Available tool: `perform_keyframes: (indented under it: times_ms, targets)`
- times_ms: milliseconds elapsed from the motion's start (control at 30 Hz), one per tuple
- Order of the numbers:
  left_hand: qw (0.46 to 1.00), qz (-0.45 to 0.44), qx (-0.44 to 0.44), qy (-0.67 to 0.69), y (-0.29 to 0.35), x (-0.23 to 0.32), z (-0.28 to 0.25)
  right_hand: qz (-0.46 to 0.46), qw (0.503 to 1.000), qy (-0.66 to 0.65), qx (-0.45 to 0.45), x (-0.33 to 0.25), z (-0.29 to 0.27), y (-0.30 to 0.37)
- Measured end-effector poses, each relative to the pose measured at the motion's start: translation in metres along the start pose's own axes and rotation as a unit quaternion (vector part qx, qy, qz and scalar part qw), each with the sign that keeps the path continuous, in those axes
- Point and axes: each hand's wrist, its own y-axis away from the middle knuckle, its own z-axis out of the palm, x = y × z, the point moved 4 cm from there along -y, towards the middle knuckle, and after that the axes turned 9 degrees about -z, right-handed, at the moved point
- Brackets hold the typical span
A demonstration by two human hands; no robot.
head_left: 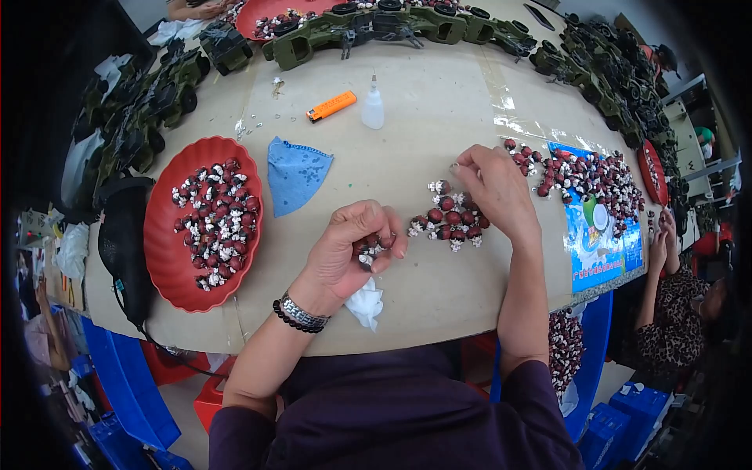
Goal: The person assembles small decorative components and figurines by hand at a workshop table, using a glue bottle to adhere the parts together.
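My left hand is palm up near the table's front, its fingers curled round several small dark-red and white doll-like heads. A loose cluster of the same small heads lies on the table just right of it. Above that cluster's right side hangs my right hand, thumb and fingertips pinched together. A small pale spot shows at its fingertips, but whether it is a piece or a nail is unclear. Under my left wrist's right side lies a crumpled white tissue.
Left stands a red scalloped bowl of heads, beside a damp blue cloth. Farther back are an orange lighter-like object and a needle-tipped bottle. Green toy vehicles line the back. More heads cover a blue printed sheet rightward.
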Motion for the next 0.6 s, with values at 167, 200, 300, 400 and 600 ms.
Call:
perform_keyframes:
  times_ms: [167,200,300,400,600]
  targets:
    - [0.995,-0.018,0.086,-0.038,0.002,0.002,0.010,0.040,0.877,-0.475,-0.068,-0.019,0.018,0.004]
    - [0.991,-0.027,0.121,-0.055,0.002,0.001,0.010,0.011,0.862,-0.501,-0.076,-0.028,0.024,0.005]
    - [0.989,-0.034,0.140,-0.042,0.003,-0.002,0.006,-0.013,0.837,-0.531,-0.131,-0.036,0.039,0.008]
    - [0.993,-0.048,0.106,-0.011,0.000,-0.003,0.004,-0.053,0.787,-0.599,-0.139,-0.047,0.042,0.011]
    - [0.992,-0.063,0.108,0.016,0.001,-0.006,-0.001,-0.040,0.785,-0.598,-0.156,-0.046,0.049,0.009]
